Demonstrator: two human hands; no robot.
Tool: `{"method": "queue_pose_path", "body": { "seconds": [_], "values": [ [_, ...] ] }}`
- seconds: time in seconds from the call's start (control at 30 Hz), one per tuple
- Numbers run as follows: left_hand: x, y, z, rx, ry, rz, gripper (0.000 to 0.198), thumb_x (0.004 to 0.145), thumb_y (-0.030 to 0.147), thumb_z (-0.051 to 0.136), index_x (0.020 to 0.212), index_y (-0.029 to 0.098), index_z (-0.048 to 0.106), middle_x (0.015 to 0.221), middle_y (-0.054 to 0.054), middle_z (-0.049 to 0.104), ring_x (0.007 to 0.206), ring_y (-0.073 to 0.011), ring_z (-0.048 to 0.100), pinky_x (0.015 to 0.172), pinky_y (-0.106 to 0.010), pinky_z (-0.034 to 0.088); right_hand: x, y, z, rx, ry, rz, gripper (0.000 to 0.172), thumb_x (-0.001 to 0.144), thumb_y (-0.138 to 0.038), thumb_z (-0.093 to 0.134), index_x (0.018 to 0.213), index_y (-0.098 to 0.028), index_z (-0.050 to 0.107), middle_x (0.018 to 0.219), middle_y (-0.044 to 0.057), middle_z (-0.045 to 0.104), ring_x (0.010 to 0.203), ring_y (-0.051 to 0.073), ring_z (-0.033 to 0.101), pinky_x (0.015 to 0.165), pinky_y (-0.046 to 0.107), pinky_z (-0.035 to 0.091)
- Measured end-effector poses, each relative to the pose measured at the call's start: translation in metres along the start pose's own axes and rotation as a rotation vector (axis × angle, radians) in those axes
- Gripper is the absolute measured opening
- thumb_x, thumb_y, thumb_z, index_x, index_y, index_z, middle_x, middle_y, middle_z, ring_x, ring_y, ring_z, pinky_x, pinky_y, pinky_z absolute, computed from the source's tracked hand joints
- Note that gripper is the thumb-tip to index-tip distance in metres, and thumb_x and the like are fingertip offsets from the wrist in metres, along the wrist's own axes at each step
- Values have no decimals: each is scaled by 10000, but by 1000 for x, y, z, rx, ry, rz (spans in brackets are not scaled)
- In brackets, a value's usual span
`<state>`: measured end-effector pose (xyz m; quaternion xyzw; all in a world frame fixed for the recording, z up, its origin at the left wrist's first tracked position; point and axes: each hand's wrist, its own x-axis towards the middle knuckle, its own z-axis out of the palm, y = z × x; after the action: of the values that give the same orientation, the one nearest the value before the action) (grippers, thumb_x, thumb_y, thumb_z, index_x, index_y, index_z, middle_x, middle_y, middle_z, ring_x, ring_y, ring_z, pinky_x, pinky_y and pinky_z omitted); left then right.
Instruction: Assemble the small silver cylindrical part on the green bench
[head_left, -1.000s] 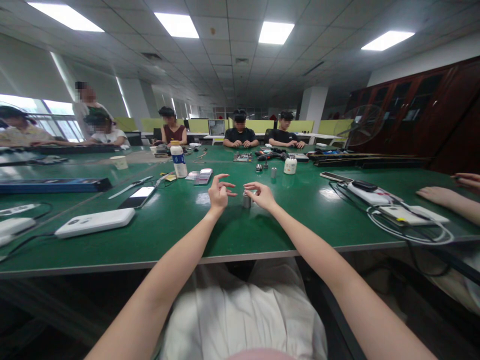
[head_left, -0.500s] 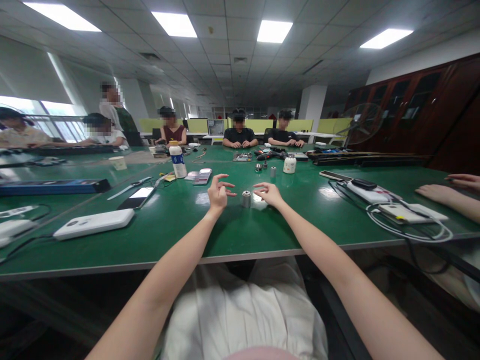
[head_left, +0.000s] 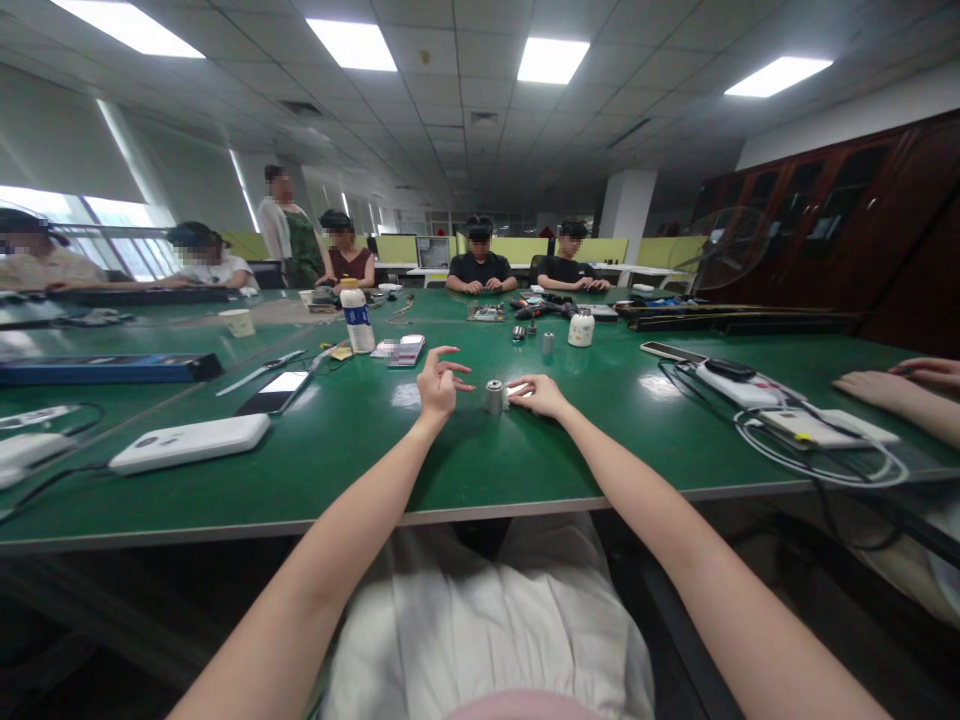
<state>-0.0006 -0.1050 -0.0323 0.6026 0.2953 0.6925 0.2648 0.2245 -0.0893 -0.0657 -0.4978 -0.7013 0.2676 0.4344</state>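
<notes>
A small silver metal cylinder (head_left: 494, 397) stands upright on the green table (head_left: 480, 470), between my two hands. My left hand (head_left: 442, 385) is raised just left of it, fingers apart and partly bent, with a gap to the cylinder and nothing held. Close by on the right, my right hand (head_left: 538, 394) is low over the table with its thumb and fingers apart, fingertips near the cylinder's side; whether they touch it I cannot tell. A second silver cylinder (head_left: 547, 343) stands farther back, beside a white jar (head_left: 580, 328).
A bottle (head_left: 357, 318) and a booklet (head_left: 400, 351) lie beyond my left hand. Left are a phone (head_left: 275, 393) and a white power bank (head_left: 191, 444). Cables and white devices (head_left: 825, 428) lie right, near another person's hand (head_left: 874, 388). Several people sit around the table.
My right hand has lowered slightly beside the cylinder. My left hand has barely moved. The standing person in the background has moved to the right.
</notes>
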Motion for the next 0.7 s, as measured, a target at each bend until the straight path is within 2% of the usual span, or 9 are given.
{"method": "queue_pose_path", "body": {
  "seconds": [0.13,0.23,0.43,0.7],
  "values": [
    [0,1,0,-6,0,-2,419,638,134,390,1021,187,551,667,30,684,420,-143,641,375,-226,523,1,-14,-2,5,127,-81,255,731,-207,744,984,-177,735,828,62,761,672,148,684,556,201,512],
    [0,1,0,-8,1,0,373,640,134,392,973,187,551,657,31,681,418,-140,641,377,-219,521,1,-30,0,39,192,-160,269,789,-253,681,1044,-174,709,955,78,753,645,125,663,509,188,486],
    [-1,1,0,-10,4,2,360,648,135,395,971,187,546,658,33,683,421,-132,644,398,-212,532,-2,-51,16,80,177,-261,276,781,-303,684,1023,-172,711,915,63,760,440,58,495,416,180,394],
    [0,2,0,-3,3,7,347,651,132,400,960,190,549,650,34,679,415,-133,642,389,-209,526,-3,-55,21,52,168,-292,264,785,-319,671,994,-165,720,878,65,760,439,63,467,426,193,374]
  ]
}}
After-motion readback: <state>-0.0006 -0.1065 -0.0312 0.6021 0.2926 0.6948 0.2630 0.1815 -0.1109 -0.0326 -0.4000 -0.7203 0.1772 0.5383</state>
